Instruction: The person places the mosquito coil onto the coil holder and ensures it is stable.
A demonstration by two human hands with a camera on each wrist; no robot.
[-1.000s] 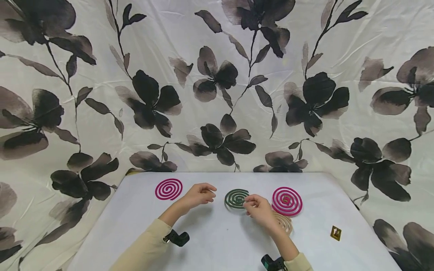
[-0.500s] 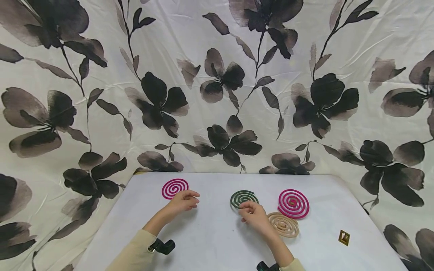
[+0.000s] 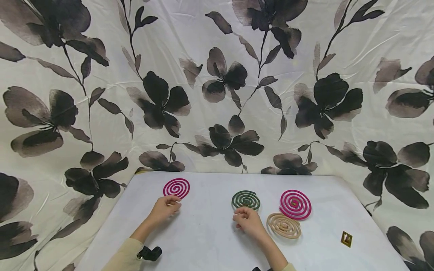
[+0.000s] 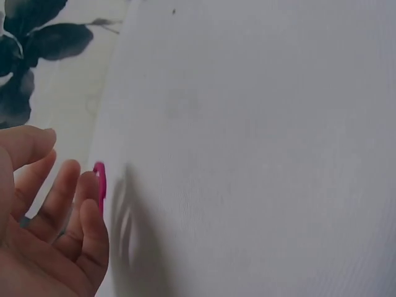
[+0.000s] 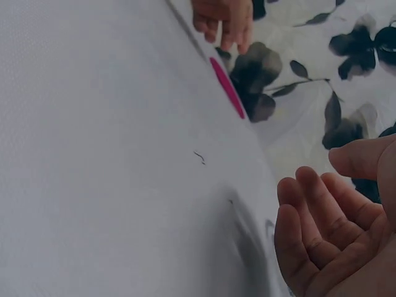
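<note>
In the head view my left hand (image 3: 162,210) hovers at the near edge of a pink mosquito coil (image 3: 176,188), fingers loosely bent and holding nothing. The left wrist view shows thumb and fingers apart, with a sliver of pink coil (image 4: 101,185) behind the fingertips. My right hand (image 3: 250,223) is just in front of a green mosquito coil (image 3: 245,200), covering a little of its near edge. Nothing sits between the relaxed fingers (image 5: 328,210) of that hand in the right wrist view. Whether either hand touches a coil, I cannot tell.
On the right of the white table (image 3: 210,241), a larger pink coil (image 3: 295,204) meets or slightly overlaps a tan coil (image 3: 284,226). Farther right lies a small gold-coloured metal plate (image 3: 346,239) with a cut-out. A flower-patterned cloth (image 3: 190,150) hangs behind the table.
My left hand has moved left from mid-table to the left pink coil. My right hand has drawn back from the green coil's edge toward me. The head view has shifted slightly.
</note>
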